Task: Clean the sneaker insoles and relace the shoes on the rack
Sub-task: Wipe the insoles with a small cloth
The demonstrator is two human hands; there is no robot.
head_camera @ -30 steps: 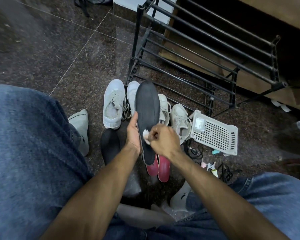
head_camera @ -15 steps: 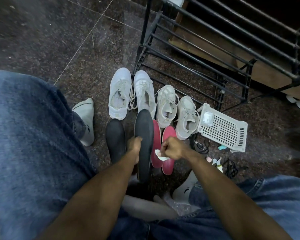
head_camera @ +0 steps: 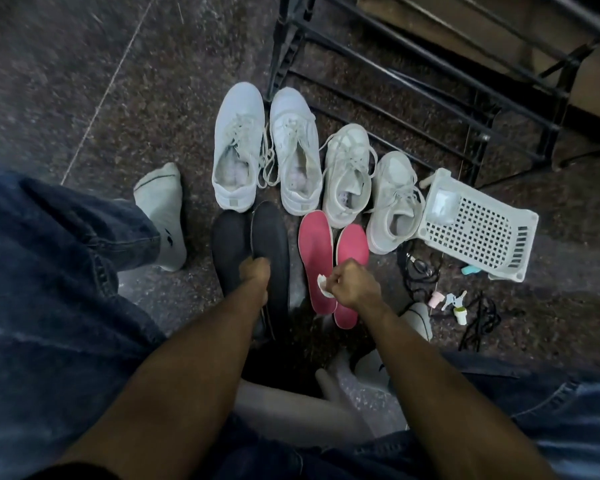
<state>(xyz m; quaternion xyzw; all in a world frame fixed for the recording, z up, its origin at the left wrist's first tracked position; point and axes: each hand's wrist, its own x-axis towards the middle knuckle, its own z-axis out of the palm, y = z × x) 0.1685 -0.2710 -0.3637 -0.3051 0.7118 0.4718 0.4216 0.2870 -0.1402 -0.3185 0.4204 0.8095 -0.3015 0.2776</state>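
**Dark insole held low, wipe pinched over the pink pair**

Head view: at the centre of the frame the left hand [head_camera: 255, 273] has its fingers curled round the edge of a dark grey foam insole [head_camera: 272, 237], which lies low beside a second dark grey insole [head_camera: 227, 244] on the speckled brown stone floor [head_camera: 118, 98]. Just right of centre, the right hand [head_camera: 349, 284] is closed in a fist, pinching a small crumpled white wipe [head_camera: 323, 284] between thumb and fingers; it sits over the heel ends of two pink insoles [head_camera: 314, 244] that lie side by side on the floor.

Above them stand four white lace-up sneakers [head_camera: 238, 147] in a row, toes pointing to the top of the frame, laces loose. A black metal bar shoe rack [head_camera: 430, 71] fills the upper right, its lowest bars just behind the sneakers. At the right edge a white perforated plastic basket [head_camera: 482, 233] lies tipped on its side, touching the rightmost sneaker. Below it are black laces [head_camera: 478, 323] and small pastel items too small to identify. Blue denim legs fill the lower corners, and a grey-socked foot [head_camera: 163, 209] rests on the floor at mid-left.
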